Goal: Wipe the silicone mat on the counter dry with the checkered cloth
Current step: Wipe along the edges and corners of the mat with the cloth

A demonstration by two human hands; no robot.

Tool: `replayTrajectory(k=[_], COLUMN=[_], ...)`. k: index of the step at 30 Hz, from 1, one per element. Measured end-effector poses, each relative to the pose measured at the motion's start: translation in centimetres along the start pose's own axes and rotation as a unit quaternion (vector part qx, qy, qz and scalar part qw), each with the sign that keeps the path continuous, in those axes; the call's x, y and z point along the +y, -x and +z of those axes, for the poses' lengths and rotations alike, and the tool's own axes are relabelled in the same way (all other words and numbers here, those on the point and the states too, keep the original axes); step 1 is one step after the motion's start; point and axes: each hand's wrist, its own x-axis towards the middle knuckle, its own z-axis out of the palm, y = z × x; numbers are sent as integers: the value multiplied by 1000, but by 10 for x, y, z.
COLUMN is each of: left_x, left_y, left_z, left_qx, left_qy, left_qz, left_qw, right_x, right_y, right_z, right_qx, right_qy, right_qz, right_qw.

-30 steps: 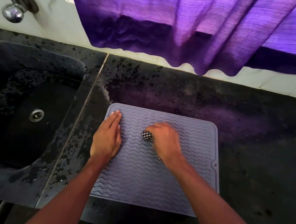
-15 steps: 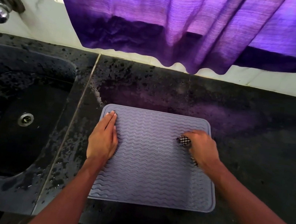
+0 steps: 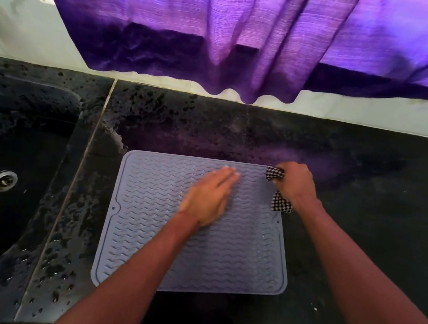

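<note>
The right hand (image 3: 294, 186), grip curled round the checkered cloth (image 3: 275, 173), sits at the silicone mat's (image 3: 219, 268) 1 o'clock corner, the mat's remainder stretching toward 7 o'clock beneath the flat, straight-fingered left hand (image 3: 208, 198).

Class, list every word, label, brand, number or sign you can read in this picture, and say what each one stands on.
None: no text can be read anywhere in this view.
The mat bears only wavy ridges, the cloth only checks; the curtain, counter and sink carry no print.
</note>
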Motion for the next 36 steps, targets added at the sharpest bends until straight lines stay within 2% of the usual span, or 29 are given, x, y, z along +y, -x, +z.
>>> replayTrajectory(k=[2,5,12,17,22,27,29,33,36], left_x=[20,28,33,35,39,49,52,49,46], left_y=[-25,-39,-35,-32,-32,-41,-49,-55,-54], left_z=[18,34,44,41,43,33,30,39,41], left_qx=[-53,-114,-99,-83,-68,-92,-104,-136,-132], left_qy=[-4,-26,-45,-75,-83,-93,-105,-101,-83], left_qz=[29,-2,-38,-29,-33,-35,-10,16,6], left_qw=[998,993,993,993,994,991,989,985,988], right_x=[-2,3,13,24,36,42,39,25,21], right_y=[2,8,20,38,65,59,48,32,32], right_z=[9,21,24,23,23,8,2,3,14], right_qx=[-2,15,-1,-42,-74,-172,-152,-40,-31], right_qy=[33,69,58,28,36,38,18,18,60], right_qz=[-14,-37,-59,-41,-57,-47,-38,-53,-76], right_qw=[999,997,997,998,995,983,988,998,995])
